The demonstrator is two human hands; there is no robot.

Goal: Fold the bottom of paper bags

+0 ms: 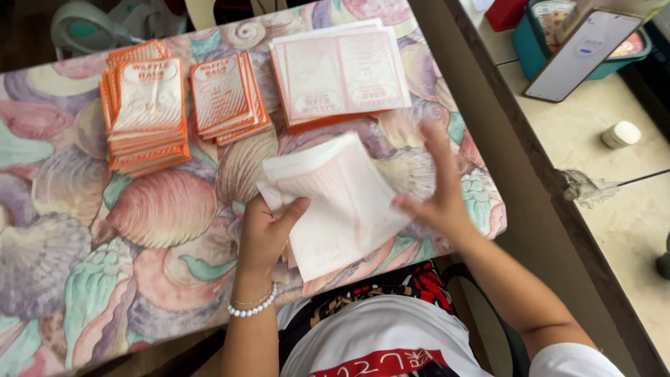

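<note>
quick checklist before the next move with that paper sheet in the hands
1. Left hand grips the white and pink paper sheet at its left edge, thumb on top: ok.
2. Right hand on the sheet: fingertips touch its right edge, but the hand is motion-blurred, so a firm grip: cannot tell.
3. Sheet lies flat: not ok, its upper left part is lifted and bent.
4. Single sheet or several: cannot tell.
5. Flat pile of unfolded sheets sits squarely on the shell-patterned tablecloth: ok.
6. Two orange stacks, left and middle: fanned, not squared: not ok.
</note>
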